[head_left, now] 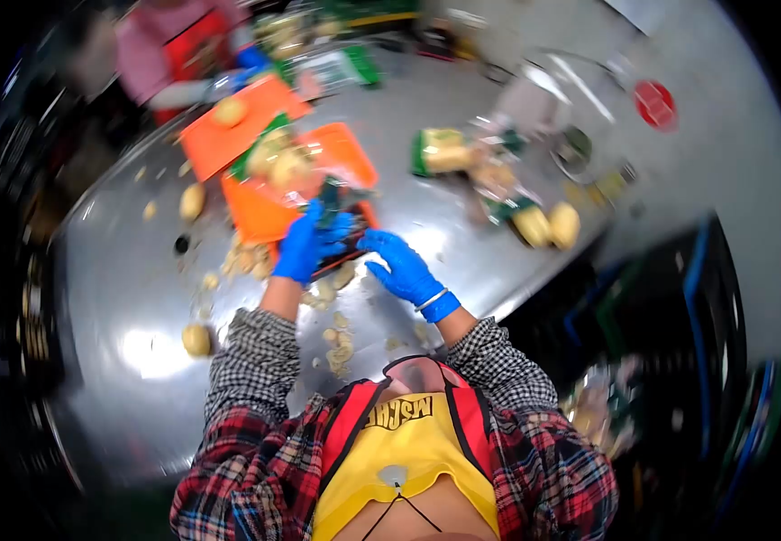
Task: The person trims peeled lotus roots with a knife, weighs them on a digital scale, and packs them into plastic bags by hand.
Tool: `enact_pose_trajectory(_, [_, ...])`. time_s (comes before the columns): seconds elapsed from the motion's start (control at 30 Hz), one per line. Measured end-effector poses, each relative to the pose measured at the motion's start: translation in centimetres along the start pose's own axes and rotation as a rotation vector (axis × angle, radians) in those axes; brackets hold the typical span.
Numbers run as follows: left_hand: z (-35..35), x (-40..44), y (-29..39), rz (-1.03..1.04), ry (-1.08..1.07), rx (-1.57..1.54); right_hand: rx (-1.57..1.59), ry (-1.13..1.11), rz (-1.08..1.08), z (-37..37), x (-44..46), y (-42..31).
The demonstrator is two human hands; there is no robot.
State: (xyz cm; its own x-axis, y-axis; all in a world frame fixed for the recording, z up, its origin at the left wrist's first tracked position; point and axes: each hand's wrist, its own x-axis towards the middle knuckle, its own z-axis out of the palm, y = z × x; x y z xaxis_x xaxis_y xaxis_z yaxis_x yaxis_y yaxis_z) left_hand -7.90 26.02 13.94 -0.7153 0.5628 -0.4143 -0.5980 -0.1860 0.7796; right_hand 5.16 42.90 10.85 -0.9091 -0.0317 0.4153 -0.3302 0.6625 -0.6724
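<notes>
My left hand (300,248), in a blue glove, is at the near edge of an orange tray (248,209). Its fingers are closed around something dark, blurred and partly hidden, and dark green material (330,200) rises just above them. To its right, my right hand (404,269) is also gloved in blue, with its fingers apart and nothing visible in them. A clear bag with green edges (282,167), filled with pale yellow pieces, lies over the trays beyond my left hand. Pale peelings (246,257) are scattered near the tray.
Another person (178,54) with blue gloves stands across the metal table (138,288), near a second orange tray (205,135). Filled bags (444,151) lie to the right beside potato-like pieces (563,225). Single yellow pieces (196,340) rest on the left. Dark crates (661,316) stand at lower right.
</notes>
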Motion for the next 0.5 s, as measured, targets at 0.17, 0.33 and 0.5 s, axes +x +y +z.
enact_pose_trajectory(0.17, [3.4,0.5,6.0,0.526,-0.17,0.236,-0.036,0.177,0.331,-4.6,-11.4,1.3])
enact_pose_trajectory(0.33, [11.2,-7.0,8.1,0.622,-0.677,0.374,0.301,0.574,0.378,-8.9,-9.2,-6.9])
enact_pose_trajectory(0.5, [13.8,-10.7,0.9,1.068,-0.422,0.555,0.553,0.607,0.301,-11.6,-7.1,-11.3])
